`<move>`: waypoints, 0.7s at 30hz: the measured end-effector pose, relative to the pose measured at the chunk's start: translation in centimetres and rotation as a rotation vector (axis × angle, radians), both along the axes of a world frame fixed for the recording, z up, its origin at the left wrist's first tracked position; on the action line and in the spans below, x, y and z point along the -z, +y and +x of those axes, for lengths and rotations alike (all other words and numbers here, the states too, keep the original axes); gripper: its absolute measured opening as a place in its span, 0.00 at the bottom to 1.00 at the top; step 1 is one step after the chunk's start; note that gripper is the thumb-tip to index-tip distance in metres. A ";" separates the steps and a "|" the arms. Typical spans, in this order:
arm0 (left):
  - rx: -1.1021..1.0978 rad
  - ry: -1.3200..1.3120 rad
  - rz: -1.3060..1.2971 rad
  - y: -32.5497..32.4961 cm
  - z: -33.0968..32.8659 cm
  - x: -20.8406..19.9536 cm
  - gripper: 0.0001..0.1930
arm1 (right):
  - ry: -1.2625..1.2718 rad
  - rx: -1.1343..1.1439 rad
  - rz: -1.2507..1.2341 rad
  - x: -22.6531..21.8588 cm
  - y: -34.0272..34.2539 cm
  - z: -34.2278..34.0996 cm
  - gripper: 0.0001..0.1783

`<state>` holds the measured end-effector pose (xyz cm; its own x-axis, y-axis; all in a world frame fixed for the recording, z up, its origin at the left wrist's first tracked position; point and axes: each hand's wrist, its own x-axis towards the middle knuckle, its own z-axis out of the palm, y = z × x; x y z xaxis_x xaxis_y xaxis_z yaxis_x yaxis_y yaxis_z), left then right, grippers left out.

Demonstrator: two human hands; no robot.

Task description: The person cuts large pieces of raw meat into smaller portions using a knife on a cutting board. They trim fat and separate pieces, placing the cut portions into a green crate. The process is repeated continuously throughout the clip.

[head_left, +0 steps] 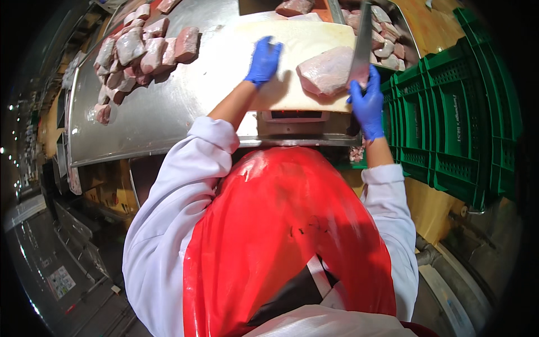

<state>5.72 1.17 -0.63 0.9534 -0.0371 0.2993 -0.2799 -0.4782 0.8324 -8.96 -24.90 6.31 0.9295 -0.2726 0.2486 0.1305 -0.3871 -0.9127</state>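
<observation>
In a blue glove, my right hand grips a large knife, its broad blade pointing away from me along the right edge of the white cutting board. Just left of the blade, a big pale slab of meat lies on the board. My left hand, gloved in blue too, hovers over the board's left part with its fingers apart and nothing in it. A gap separates it from the slab.
Cut meat pieces are heaped on the steel table at the left. A metal bin of meat chunks stands at the far right. Green crates are at my right. A scale display sits at the board's near edge.
</observation>
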 end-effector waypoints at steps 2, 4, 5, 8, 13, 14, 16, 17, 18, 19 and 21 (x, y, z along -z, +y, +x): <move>-0.097 -0.056 -0.044 1.9 0.1 -0.8 0.26 | 0.003 -0.075 -0.241 -0.7 2.1 -2.7 0.37; -0.014 0.004 -0.105 1.9 -0.9 -3.2 0.26 | 0.027 -0.094 -0.481 -0.7 4.0 -3.8 0.39; 0.014 -0.006 -0.098 1.9 -1.3 -3.7 0.26 | -0.040 -0.092 -0.577 -0.3 4.8 -4.0 0.40; 0.020 -0.072 -0.098 2.0 -2.1 -3.9 0.25 | 0.007 -0.103 -0.762 0.9 5.4 -4.0 0.41; -0.034 -0.043 -0.261 2.5 -2.4 -2.4 0.22 | 0.079 -0.145 -0.850 1.7 4.9 -6.1 0.44; -0.051 -0.076 -0.281 3.0 -2.2 -1.9 0.21 | 0.112 -0.168 -0.871 1.5 4.8 -7.4 0.45; -0.076 -0.111 -0.311 3.5 -1.9 -1.5 0.19 | 0.201 -0.221 -0.923 1.1 3.9 -10.6 0.47; -0.084 -0.115 -0.320 3.5 -2.0 -1.7 0.18 | 0.244 -0.238 -0.937 1.0 3.3 -12.3 0.47; -0.090 -0.117 -0.334 3.2 -2.2 -1.9 0.17 | 0.290 -0.252 -0.955 0.8 2.6 -14.0 0.48; -0.083 -0.099 -0.315 2.6 -2.8 -2.6 0.16 | 0.337 -0.266 -0.969 0.6 1.9 -15.6 0.48; -0.079 -0.061 -0.273 0.8 -4.7 -4.2 0.13 | 0.403 -0.297 -0.965 0.0 0.7 -18.1 0.47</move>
<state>1.00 2.00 3.58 0.9300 0.1267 0.3450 -0.3043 -0.2611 0.9161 -27.05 -24.17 6.29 0.9872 0.1230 -0.1010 0.0962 -0.9667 -0.2373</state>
